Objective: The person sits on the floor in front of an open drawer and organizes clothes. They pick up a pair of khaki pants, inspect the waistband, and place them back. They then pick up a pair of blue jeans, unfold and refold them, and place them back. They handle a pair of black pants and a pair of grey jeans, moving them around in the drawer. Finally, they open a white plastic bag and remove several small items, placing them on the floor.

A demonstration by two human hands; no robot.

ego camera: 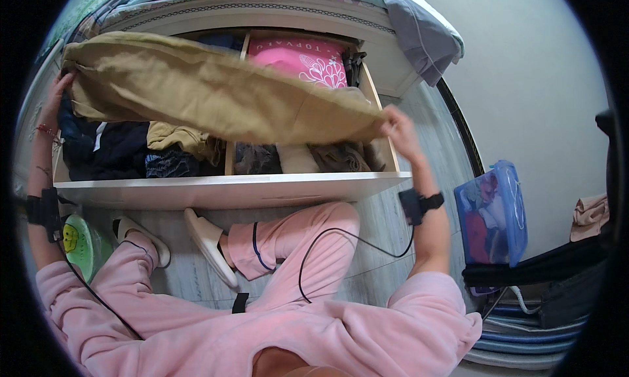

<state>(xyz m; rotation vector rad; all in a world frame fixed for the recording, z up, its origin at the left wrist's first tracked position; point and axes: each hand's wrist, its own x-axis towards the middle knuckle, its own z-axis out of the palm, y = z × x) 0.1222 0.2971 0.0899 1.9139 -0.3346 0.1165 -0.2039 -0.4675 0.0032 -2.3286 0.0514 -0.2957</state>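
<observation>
A long khaki garment (216,89), probably a pair of trousers, is stretched sideways above an open white drawer (236,191). My left hand (58,91) grips its wider end at the far left. At the drawer's right side, my right hand (400,128) holds the narrower end and looks slightly blurred. Beneath the garment, a wooden divider (229,158) splits the drawer. Dark clothes (113,153) and a tan folded garment (179,138) fill the left part. To the right lie a pink printed bag (295,57) and brown and grey clothes (341,158). The garment hides the drawer's middle.
Behind the drawer rises a bed (255,13) with a grey cloth (417,37) hanging off its corner. A blue translucent storage box (491,214) stands on the floor at right. Near my left arm is a green basin (81,249). Cables run from both wrist straps.
</observation>
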